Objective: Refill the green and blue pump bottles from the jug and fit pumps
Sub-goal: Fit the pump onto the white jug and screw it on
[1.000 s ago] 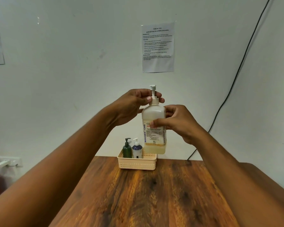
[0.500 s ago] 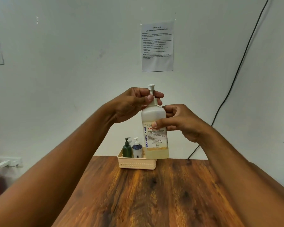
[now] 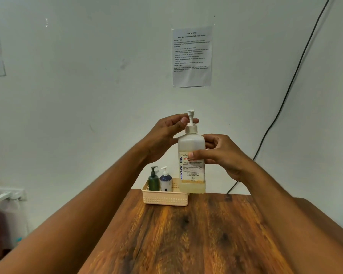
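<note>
I hold a translucent jug (image 3: 191,147) with a little yellowish liquid at its bottom, upright above the far end of the table. My right hand (image 3: 218,155) grips its body across the label. My left hand (image 3: 166,135) has its fingers around the white pump (image 3: 191,121) at the jug's neck. The green pump bottle (image 3: 153,180) and the blue pump bottle (image 3: 165,181) stand side by side in a beige basket (image 3: 164,198), each with a pump on top.
The wooden table (image 3: 186,234) stretches toward me, with the basket at its far edge against the white wall. A printed sheet (image 3: 192,56) hangs on the wall. A black cable (image 3: 285,95) runs down the wall at right.
The jug has come down slightly, its base now level with the table's far edge. My left fingers have shifted on the pump stem.
</note>
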